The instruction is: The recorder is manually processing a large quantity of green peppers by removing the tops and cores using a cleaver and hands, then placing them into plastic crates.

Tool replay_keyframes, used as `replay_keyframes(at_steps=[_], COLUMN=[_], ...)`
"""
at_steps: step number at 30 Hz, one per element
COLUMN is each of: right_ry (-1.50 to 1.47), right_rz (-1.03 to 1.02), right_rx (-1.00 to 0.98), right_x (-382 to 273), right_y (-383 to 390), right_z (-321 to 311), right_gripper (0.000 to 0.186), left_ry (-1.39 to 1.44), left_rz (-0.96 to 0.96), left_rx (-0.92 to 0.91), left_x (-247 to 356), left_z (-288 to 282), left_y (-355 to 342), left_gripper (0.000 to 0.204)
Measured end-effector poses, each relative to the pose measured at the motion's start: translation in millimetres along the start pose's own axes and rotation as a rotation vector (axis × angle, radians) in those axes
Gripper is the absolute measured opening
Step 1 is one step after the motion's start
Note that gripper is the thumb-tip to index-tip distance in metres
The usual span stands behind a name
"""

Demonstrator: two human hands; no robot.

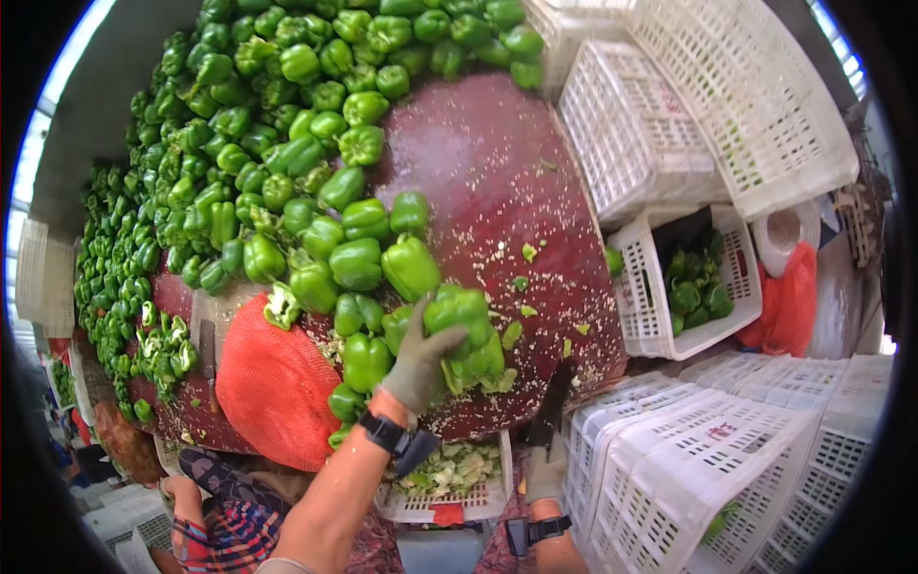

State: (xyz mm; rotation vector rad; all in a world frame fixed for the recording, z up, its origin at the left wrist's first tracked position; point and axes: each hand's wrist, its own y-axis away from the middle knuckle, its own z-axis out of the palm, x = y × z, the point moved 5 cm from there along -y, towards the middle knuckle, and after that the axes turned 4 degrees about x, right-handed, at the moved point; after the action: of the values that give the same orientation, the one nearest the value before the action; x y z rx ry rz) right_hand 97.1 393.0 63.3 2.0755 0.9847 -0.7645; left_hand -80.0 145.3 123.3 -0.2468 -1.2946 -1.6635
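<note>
My left hand (pixel 418 359), in a grey glove, is closed around a green bell pepper (pixel 457 314) over the near part of the dark red table (pixel 478 143). Just below that pepper are more green pepper and light green pieces (pixel 499 381), partly covered. Whole bell peppers (pixel 356 264) lie right beside the hand on its left and far side. My right hand (pixel 545 472), also gloved, grips a knife (pixel 552 407) at the table's near edge, its dark blade pointing away from me. Between my forearms stands a white crate (pixel 492 502) with pale pepper cores and scraps (pixel 449 469).
A large heap of bell peppers (pixel 296 62) covers the far left. A red mesh sack (pixel 277 383) lies left of my arm. White crates (pixel 636 124) line the right side; one holds peppers (pixel 696 287). Another person's arm (pixel 186 502) is at lower left. Seeds dot the table.
</note>
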Motion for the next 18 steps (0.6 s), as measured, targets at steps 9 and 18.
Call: replay_keyframes(at_steps=[9,18], right_ry=[-0.34,0.481], right_rz=[-0.123,-0.417], right_rx=[0.135,-0.242], right_x=[-241.0,-154.2], right_y=[6.0,-54.5], right_z=[-83.0,47.7], right_gripper=[0.027,0.023], left_ry=[0.345,-0.149], left_rz=[0.024,0.216], left_rx=[-0.136,0.285], left_x=[33.0,35.7], left_z=[32.4,-28.0], left_y=[44.9,21.5], left_gripper=[0.071,0.067])
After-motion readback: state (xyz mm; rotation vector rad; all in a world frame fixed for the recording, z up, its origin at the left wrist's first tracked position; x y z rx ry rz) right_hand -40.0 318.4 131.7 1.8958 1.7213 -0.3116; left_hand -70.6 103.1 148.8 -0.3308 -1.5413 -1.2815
